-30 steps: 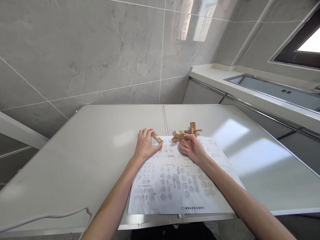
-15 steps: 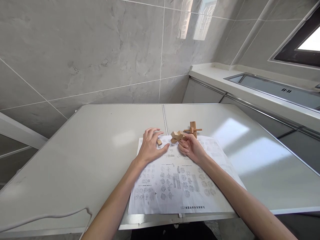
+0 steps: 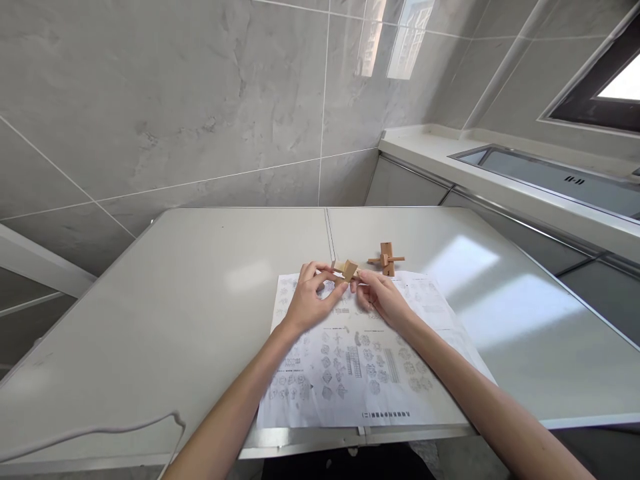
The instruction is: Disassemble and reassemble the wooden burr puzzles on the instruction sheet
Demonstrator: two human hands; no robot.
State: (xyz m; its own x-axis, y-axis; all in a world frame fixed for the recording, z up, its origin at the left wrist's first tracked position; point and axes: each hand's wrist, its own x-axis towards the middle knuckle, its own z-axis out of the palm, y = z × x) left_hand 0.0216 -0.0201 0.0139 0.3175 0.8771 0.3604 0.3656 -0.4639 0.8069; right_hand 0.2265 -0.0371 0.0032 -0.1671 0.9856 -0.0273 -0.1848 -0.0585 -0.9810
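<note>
Both hands pinch one wooden puzzle piece, lying left-right.

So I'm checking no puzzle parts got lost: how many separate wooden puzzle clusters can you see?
2. One wooden puzzle assembly is held between the left hand and right hand above the instruction sheet; one cross-shaped wooden puzzle stands on the table beyond. Fingers may hide loose pieces.
</note>
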